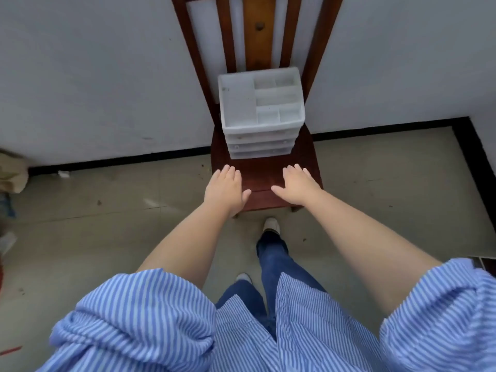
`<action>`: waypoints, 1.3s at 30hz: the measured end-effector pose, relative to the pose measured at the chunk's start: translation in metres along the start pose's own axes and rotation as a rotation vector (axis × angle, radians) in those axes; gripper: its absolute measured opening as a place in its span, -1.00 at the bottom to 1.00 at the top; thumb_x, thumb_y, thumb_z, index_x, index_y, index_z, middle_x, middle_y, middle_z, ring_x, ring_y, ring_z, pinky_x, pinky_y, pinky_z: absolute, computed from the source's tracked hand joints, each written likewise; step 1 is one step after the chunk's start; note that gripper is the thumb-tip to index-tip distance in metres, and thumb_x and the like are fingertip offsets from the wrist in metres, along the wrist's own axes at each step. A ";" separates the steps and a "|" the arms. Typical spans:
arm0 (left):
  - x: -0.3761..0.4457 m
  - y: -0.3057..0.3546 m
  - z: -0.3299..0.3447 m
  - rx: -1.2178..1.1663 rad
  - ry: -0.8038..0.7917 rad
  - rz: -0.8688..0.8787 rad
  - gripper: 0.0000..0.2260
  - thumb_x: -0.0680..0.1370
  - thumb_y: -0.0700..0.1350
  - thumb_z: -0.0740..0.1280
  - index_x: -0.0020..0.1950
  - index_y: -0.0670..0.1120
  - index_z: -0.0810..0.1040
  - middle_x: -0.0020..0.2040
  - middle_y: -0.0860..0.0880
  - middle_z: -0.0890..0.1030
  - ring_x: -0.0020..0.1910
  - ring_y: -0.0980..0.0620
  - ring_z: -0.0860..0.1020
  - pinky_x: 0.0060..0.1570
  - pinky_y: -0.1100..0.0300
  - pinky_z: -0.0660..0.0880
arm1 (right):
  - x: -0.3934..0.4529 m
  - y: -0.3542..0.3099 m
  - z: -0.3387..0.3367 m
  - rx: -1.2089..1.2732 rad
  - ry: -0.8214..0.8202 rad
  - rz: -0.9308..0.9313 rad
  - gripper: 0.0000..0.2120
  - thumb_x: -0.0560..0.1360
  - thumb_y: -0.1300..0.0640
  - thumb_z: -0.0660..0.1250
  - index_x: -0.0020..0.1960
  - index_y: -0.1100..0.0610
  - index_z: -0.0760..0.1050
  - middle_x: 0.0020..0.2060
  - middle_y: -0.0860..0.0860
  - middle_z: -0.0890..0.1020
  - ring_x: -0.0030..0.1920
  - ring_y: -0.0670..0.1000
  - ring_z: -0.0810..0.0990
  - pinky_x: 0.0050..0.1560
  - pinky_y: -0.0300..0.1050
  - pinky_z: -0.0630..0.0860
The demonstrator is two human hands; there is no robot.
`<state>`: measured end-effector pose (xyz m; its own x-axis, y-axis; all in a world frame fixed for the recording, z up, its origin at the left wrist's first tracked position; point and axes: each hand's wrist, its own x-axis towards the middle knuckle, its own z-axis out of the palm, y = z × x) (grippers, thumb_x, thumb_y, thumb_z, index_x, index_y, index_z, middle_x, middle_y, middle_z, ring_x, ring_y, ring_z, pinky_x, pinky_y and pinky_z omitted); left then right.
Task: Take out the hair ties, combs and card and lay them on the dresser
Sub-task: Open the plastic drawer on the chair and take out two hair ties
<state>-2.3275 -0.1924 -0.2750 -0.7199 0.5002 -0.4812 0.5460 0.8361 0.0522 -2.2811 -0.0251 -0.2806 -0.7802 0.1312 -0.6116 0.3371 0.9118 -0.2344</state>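
A white plastic organiser (261, 114) with three shut drawers and an open, divided top tray stands at the back of a dark red wooden chair seat (264, 173). The top compartments look empty. No hair ties, combs or card show; the drawers hide their contents. My left hand (224, 190) hovers palm down over the seat's front left corner, fingers spread, holding nothing. My right hand (296, 186) is spread the same way over the front right of the seat, a little short of the organiser.
The chair backs against a white wall (107, 76) with a black skirting. A tiled floor (107, 210) surrounds it, with clutter at the far left edge (12, 173). My feet stand just before the chair.
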 end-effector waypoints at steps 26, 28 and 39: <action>0.166 -0.055 0.014 -0.153 0.013 0.110 -0.49 0.64 -0.05 0.03 0.50 -0.24 -0.06 0.55 -0.20 -0.03 0.53 -0.12 -0.09 0.50 0.02 -0.12 | 0.158 -0.003 0.032 2.124 -0.177 0.489 -0.76 0.60 0.18 0.11 -0.22 0.13 0.42 -0.16 0.05 0.57 0.20 0.10 0.49 0.42 0.03 0.20; 0.168 -0.052 0.013 -0.160 0.003 0.096 -0.49 0.64 -0.05 0.00 0.50 -0.22 -0.09 0.55 -0.19 -0.06 0.53 -0.11 -0.12 0.50 0.03 -0.14 | 0.145 -0.001 0.047 2.103 -0.186 0.519 -0.77 0.61 0.16 0.11 -0.19 0.14 0.42 -0.10 0.08 0.58 0.05 0.04 0.55 0.39 0.02 0.23; 0.144 -0.039 0.024 -0.136 0.150 0.257 -0.57 0.50 -0.19 0.33 0.33 -0.30 0.38 0.38 -0.33 0.39 0.38 -0.27 0.35 0.36 -0.06 0.28 | 0.110 0.013 0.060 1.733 -0.337 0.611 -0.89 0.60 0.15 0.17 0.06 0.14 0.44 0.22 0.19 0.53 0.19 0.17 0.53 0.30 0.08 0.39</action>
<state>-2.4424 -0.1585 -0.3672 -0.6269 0.7177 -0.3031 0.6629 0.6958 0.2765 -2.3305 -0.0221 -0.3960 -0.3098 -0.0243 -0.9505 0.7553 -0.6135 -0.2305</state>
